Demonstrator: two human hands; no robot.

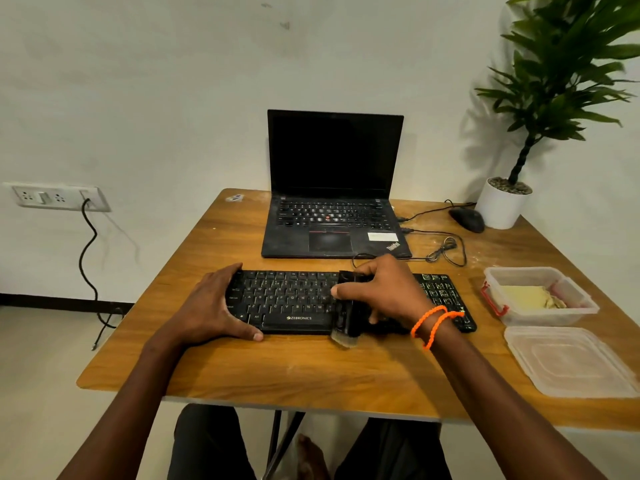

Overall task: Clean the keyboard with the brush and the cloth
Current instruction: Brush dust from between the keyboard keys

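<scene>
A black keyboard (287,301) lies across the middle of the wooden table (277,368). My left hand (216,306) grips its left end, thumb along the front edge. My right hand (384,289) holds a black brush (346,317) that lies front to back over the keys right of centre. Its pale bristles stick out past the keyboard's front edge onto the table. The keyboard's right part is partly hidden under my right hand. A yellowish cloth (530,297) lies inside a clear plastic box (581,303) at the right.
An open black laptop (334,188) stands behind the keyboard, with cables (446,251) and a black mouse (467,219) to its right. A potted plant (502,202) occupies the far right corner. The box's clear lid (568,362) lies near the front right edge.
</scene>
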